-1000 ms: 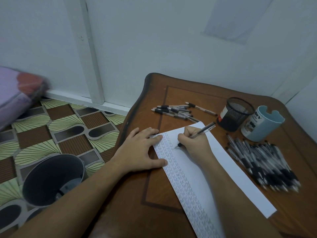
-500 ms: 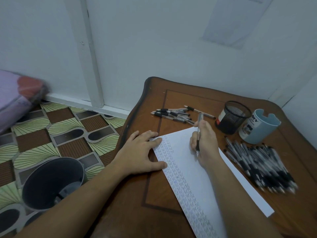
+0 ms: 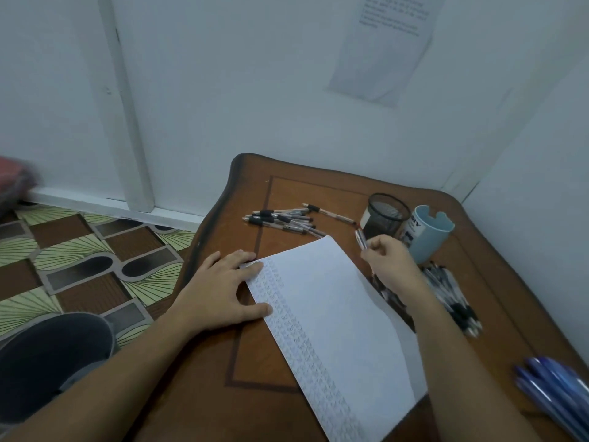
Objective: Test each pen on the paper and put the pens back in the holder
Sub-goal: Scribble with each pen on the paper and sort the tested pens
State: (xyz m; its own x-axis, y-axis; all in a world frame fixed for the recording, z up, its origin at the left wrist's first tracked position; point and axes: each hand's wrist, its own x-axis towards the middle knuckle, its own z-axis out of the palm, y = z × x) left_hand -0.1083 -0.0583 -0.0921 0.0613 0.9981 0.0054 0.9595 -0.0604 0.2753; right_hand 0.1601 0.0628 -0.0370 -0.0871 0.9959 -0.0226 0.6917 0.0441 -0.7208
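Left hand: the left hand [image 3: 220, 295] lies flat, fingers straight, pressing the left edge of the paper [image 3: 334, 314] to the table [image 3: 255, 362]. It holds nothing.
Right hand: the right hand [image 3: 387, 263] has its fingers curled round one pen [image 3: 360, 239], pinched near its lower end.
Pen in hand: it is held clear of the paper, off the sheet's far right corner and just beside the black mesh holder [image 3: 387, 215].
Work done: dense columns of small test marks run down the paper's left margin, so I judge that many pens are already tested.
Work left: no pen shows above the rim of the mesh holder or of the blue holder [image 3: 428, 232] next to it. Returning the pens appears to be almost wholly outstanding.
Loose pens: a small group of pens [image 3: 283, 220] lies beyond the paper's far edge. A larger pile of pens [image 3: 452, 298] lies to the right, partly under the right forearm. Which lot is tested cannot be told.
Surroundings: blurred blue pens [image 3: 554, 387] lie at the table's near right, and a dark bin [image 3: 47, 355] stands on the patterned floor to the left.
Obstruction: I see none between the held pen and the mesh holder. The forearm covers part of the large pile.
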